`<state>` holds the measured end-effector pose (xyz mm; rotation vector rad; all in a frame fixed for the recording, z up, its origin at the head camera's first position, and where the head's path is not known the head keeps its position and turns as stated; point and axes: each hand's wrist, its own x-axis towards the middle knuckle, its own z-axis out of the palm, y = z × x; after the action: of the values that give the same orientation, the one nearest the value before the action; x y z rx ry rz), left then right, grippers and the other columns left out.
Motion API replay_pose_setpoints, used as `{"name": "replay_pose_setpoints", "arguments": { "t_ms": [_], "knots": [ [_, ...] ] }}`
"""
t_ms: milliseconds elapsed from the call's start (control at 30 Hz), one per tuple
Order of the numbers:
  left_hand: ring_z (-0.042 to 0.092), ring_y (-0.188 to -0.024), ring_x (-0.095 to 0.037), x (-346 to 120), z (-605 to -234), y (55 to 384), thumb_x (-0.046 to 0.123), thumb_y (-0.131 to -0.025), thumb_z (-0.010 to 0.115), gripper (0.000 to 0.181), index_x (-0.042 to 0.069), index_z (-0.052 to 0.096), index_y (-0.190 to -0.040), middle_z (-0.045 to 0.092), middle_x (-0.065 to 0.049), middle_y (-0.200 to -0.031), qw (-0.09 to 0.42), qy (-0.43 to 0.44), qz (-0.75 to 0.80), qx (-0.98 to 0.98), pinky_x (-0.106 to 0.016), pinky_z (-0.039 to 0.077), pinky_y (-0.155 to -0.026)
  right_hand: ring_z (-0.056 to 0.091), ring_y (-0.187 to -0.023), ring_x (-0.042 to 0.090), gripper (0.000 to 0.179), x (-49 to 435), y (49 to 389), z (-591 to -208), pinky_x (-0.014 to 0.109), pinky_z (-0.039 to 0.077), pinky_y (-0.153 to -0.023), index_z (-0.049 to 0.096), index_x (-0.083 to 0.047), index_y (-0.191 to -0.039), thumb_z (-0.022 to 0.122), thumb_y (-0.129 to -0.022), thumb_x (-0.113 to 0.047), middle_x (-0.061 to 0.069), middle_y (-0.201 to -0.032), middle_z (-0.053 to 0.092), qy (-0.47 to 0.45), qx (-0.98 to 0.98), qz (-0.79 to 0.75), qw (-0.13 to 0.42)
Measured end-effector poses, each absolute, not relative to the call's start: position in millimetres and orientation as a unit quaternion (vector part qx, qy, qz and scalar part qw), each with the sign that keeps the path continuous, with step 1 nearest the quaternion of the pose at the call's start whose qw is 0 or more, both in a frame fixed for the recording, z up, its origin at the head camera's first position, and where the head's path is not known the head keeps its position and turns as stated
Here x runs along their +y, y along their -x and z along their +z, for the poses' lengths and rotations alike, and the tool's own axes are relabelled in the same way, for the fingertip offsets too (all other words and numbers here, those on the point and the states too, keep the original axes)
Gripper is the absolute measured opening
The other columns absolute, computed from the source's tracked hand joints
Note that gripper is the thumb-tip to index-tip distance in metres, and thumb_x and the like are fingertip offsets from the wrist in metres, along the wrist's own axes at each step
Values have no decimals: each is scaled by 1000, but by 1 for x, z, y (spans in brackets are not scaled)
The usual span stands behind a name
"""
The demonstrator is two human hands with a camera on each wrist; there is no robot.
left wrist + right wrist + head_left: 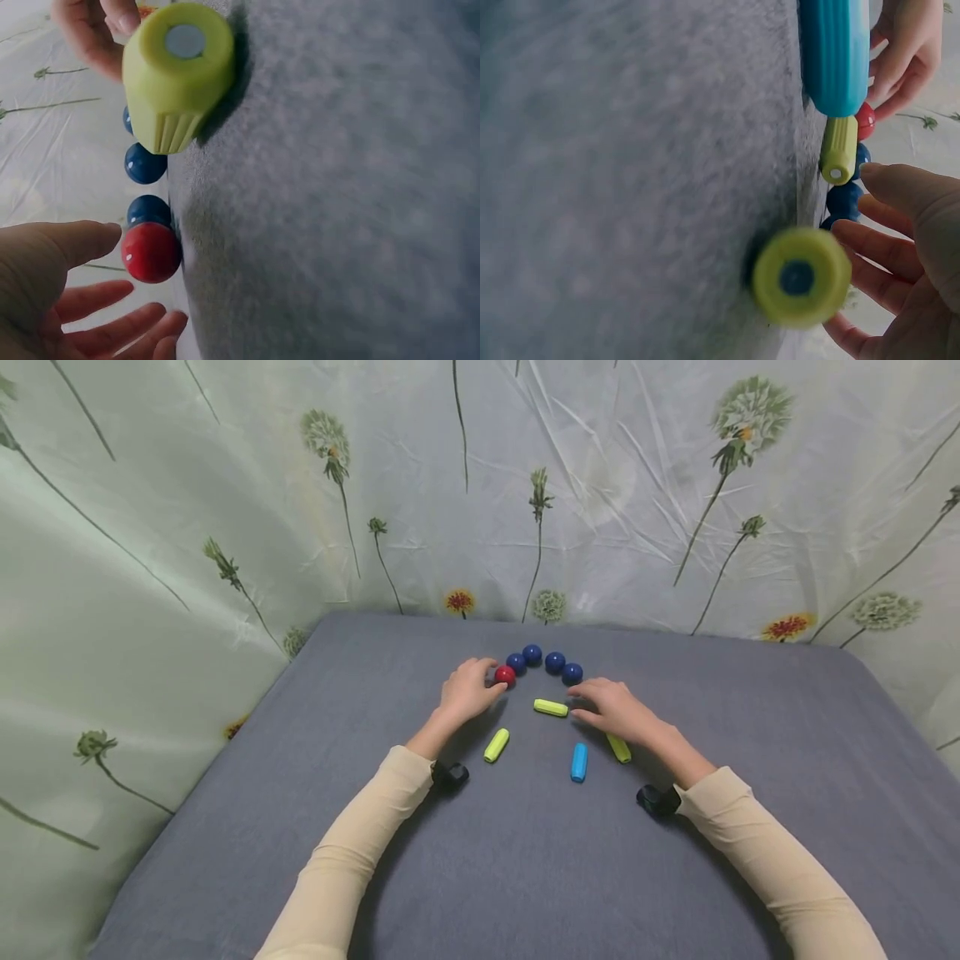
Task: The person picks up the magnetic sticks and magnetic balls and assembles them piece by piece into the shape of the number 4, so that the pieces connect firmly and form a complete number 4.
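Note:
A glossy red ball (505,675) sits at the left end of an arc of several dark blue balls (555,662). Close beside the red ball is my left hand (467,687), thumb and fingers spread apart, its fingertips near the ball in the left wrist view. My right hand (617,708) hovers by the arc's right end, loosely bent and holding nothing. One yellow-green rod (551,707) lies just left of its fingertips, and another yellow-green rod (618,748) is partly hidden under that hand. A blue ridged rod (835,56) shows large in the right wrist view.
A third yellow-green rod (497,746) lies slanted below my left hand. Everything rests on a table with a grey cloth (525,877). Behind it hangs a pale curtain (600,493) printed with dandelions. A black wrist camera (658,802) sits beneath the right cuff.

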<state>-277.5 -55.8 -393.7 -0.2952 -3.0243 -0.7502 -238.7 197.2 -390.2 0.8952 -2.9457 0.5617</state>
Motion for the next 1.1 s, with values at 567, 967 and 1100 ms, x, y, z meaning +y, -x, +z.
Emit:
{"name": "replay_pose_setpoints", "arguments": {
  "t_ms": [567,967,1100],
  "knots": [
    [62,-90,-19,-40,-394,290,49,-82,66,47,19,63,-118,68,-1,-105,0,43,-201,-979,-39,49,-74,60,-105,28,37,178,246,-393,49,44,-91,62,-5,-120,64,-88,-23,12,-113,67,-304,-937,172,-4],
    [58,-80,-18,-38,-397,290,43,-84,66,35,18,64,-108,66,-1,-92,0,58,-198,-979,-35,42,-65,60,-91,22,29,168,250,-397,41,48,-81,68,-6,-110,67,-86,-22,8,-99,67,-306,-939,155,21],
    [60,-84,-20,-39,-397,288,40,-86,65,36,19,62,-114,66,-3,-98,-16,79,-199,-977,-37,45,-67,59,-87,21,23,169,250,-398,40,47,-78,70,-6,-104,68,-85,-19,8,-94,66,-306,-938,157,28]
  ]
}}
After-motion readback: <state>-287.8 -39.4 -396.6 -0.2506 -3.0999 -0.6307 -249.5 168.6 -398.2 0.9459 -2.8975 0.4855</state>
